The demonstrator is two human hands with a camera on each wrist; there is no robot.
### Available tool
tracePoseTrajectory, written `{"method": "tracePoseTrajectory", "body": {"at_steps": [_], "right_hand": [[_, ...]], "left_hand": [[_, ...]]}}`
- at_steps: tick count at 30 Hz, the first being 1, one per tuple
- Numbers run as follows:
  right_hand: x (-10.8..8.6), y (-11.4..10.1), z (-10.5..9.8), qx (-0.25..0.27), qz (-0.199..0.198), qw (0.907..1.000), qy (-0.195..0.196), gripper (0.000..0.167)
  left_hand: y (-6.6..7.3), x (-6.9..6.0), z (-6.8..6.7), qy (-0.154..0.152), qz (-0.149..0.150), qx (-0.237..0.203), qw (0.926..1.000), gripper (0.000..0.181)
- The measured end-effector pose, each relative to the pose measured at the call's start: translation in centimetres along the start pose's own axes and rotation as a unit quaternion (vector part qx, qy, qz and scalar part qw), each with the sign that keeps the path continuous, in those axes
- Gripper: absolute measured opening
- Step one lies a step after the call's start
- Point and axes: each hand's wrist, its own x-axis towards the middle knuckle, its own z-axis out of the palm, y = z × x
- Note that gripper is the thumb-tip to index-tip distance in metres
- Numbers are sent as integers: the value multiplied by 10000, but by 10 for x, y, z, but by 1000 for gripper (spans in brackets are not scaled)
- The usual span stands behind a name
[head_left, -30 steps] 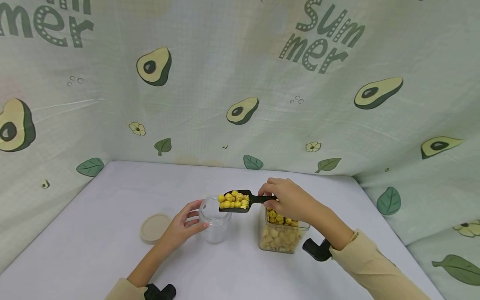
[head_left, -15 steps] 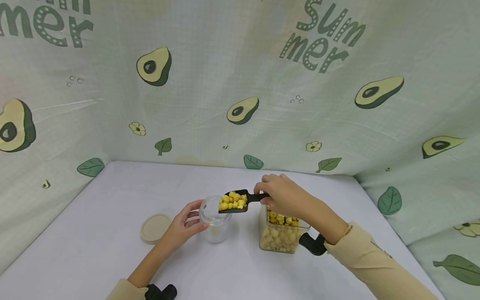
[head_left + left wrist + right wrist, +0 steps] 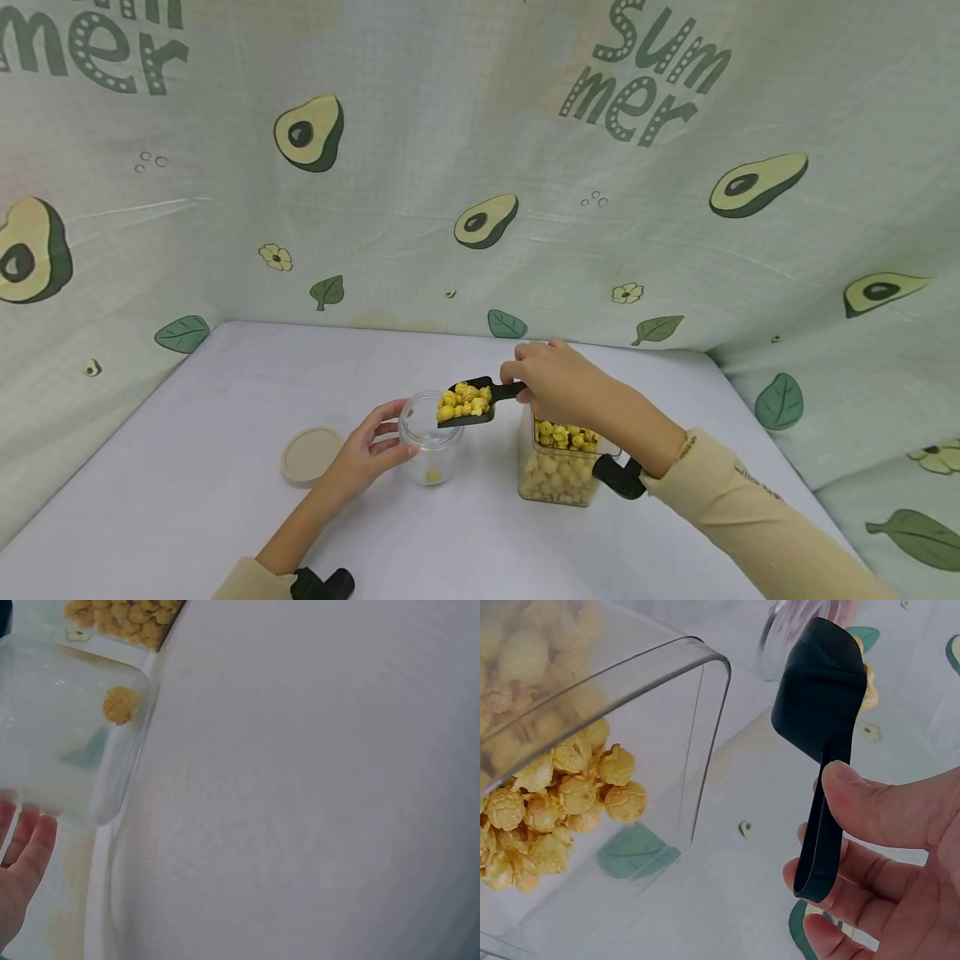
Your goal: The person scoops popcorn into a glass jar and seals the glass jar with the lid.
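Note:
My left hand (image 3: 367, 454) grips the side of a clear jar (image 3: 442, 457) standing uncovered on the table, thumb in front and fingers behind. One yellow popcorn piece (image 3: 121, 705) lies at the jar's bottom in the left wrist view. Thumb and fingers of my right hand (image 3: 558, 382) pinch the handle of a black scoop (image 3: 817, 690). Yellow popcorn (image 3: 463, 402) fills this scoop, its front lip over the right side of the jar's mouth. Below the right hand stands a clear square container (image 3: 557, 487) with more popcorn (image 3: 562, 795) in it.
A round beige lid (image 3: 310, 456) lies flat on the white table (image 3: 187, 467), left of the jar and beside the left forearm. Behind the table hangs a cloth (image 3: 397, 167) printed with avocados and leaves.
My right hand has risen slightly and moved left, tipping the scoop toward the jar. A popcorn piece has dropped to the jar's bottom. The left hand and jar stay in place.

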Motion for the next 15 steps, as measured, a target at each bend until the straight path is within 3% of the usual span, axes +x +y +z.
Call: {"method": "tracePoseTrajectory", "body": {"at_steps": [15], "right_hand": [[7, -4, -10, -23, 34, 9995, -300, 19]], "left_hand": [[-2, 1, 0, 38, 73, 4, 10000, 63]]}}
